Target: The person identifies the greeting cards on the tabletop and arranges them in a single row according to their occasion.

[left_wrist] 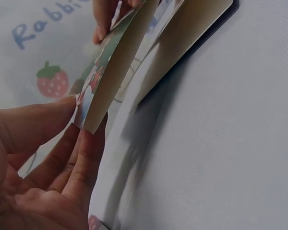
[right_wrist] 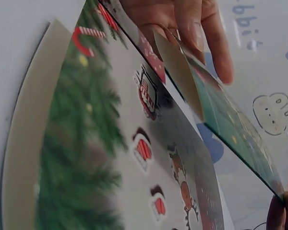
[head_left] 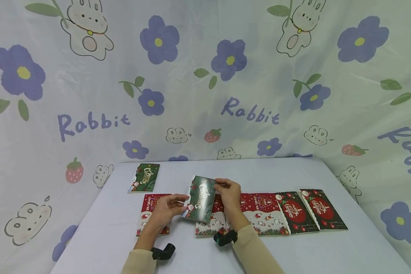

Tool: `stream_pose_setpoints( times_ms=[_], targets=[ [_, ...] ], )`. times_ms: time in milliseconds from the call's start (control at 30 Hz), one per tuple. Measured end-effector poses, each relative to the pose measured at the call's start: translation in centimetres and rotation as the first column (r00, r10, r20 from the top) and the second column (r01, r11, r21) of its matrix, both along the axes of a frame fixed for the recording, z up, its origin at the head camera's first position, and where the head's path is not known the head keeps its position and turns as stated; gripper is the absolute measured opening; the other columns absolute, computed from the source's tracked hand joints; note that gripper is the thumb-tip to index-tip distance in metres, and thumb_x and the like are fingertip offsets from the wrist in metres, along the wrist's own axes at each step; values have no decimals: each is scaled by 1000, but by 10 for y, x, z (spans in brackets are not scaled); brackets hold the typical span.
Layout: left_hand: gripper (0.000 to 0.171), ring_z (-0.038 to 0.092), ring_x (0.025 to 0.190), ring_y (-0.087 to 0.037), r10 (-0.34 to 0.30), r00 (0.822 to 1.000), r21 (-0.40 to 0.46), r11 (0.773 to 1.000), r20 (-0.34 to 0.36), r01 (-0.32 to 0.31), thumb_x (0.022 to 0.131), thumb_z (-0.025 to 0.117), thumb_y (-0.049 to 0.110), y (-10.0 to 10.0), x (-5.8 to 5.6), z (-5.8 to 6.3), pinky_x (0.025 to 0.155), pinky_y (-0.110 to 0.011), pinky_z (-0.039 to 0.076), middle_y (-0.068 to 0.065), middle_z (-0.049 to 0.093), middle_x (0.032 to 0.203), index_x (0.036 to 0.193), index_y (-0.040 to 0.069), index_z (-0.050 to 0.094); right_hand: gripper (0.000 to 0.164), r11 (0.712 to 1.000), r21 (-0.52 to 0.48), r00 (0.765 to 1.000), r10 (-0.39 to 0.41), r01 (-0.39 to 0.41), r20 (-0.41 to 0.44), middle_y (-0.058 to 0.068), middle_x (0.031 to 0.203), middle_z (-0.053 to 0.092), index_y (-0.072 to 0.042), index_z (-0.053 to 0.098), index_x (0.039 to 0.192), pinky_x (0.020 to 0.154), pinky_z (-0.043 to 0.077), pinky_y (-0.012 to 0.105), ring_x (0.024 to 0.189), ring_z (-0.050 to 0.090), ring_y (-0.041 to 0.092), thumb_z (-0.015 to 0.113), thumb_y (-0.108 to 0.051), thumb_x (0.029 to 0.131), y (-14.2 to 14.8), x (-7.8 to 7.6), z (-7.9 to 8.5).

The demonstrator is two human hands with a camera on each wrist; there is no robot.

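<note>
A green Christmas booklet [head_left: 200,199] is held tilted above the table, between both hands. My left hand [head_left: 166,211] pinches its lower left edge, thumb on the cover and fingers behind, as the left wrist view shows of the booklet [left_wrist: 103,76]. The right hand [head_left: 229,192] holds its upper right corner. Below it lies a red-and-white Christmas booklet [head_left: 210,229], partly covered. Another red booklet [head_left: 150,203] lies behind the left hand, partly hidden. In the right wrist view, a red-and-white booklet [right_wrist: 149,143] fills the foreground beneath the green one.
Further right in the row lie a red-and-white booklet [head_left: 265,219] and two dark booklets with red circles [head_left: 296,213], [head_left: 323,209]. A second green booklet [head_left: 146,177] lies at the back left. A patterned curtain [head_left: 191,95] hangs behind the white table [head_left: 99,236].
</note>
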State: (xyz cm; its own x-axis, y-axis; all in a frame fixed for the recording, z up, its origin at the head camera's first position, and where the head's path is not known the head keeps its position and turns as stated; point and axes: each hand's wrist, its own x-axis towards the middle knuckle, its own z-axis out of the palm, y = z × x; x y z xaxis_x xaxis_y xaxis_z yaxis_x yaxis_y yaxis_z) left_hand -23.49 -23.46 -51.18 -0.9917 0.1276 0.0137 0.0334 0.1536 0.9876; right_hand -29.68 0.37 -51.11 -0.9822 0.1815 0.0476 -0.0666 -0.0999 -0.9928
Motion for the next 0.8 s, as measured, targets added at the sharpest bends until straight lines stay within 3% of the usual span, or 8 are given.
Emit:
stream_pose_setpoints(
  times_ms=[267, 533, 667, 800],
  targets=[
    [35, 64, 98, -20, -11, 999, 1, 1000, 32, 11, 95, 71, -7, 1, 1, 1, 77, -25, 57, -22, 66, 120, 129, -7, 68, 16, 1000, 2, 1000, 2, -2, 10, 18, 106, 74, 3, 79, 108, 81, 60, 33, 93, 71, 21, 76, 5, 92, 1, 1, -1],
    [36, 65, 93, -19, 25, 999, 6, 1000, 46, -25, 94, 70, -9, 0, 2, 1, 75, -26, 58, -20, 67, 110, 130, -8, 68, 17, 1000, -11, 1000, 17, -18, -18, 21, 107, 73, 5, 78, 109, 84, 61, 44, 92, 70, 22, 76, 5, 92, -3, 1, -1],
    [36, 67, 92, -17, 57, 997, 14, 998, 55, -58, 94, 69, -11, 0, 1, 3, 75, -25, 58, -18, 69, 107, 129, -6, 70, 18, 999, -25, 999, 35, -36, -8, 18, 107, 73, 3, 78, 110, 81, 61, 36, 90, 69, 18, 77, 4, 92, -4, 2, -1],
    [35, 67, 90, -16, 113, 992, 17, 993, 50, -114, 93, 69, -14, 0, 0, 2, 74, -25, 58, -16, 70, 106, 127, -4, 72, 21, 994, -18, 995, 104, -104, 6, 17, 109, 74, 3, 77, 112, 79, 59, 31, 88, 69, 15, 78, 1, 92, -5, 3, -1]
  ],
)
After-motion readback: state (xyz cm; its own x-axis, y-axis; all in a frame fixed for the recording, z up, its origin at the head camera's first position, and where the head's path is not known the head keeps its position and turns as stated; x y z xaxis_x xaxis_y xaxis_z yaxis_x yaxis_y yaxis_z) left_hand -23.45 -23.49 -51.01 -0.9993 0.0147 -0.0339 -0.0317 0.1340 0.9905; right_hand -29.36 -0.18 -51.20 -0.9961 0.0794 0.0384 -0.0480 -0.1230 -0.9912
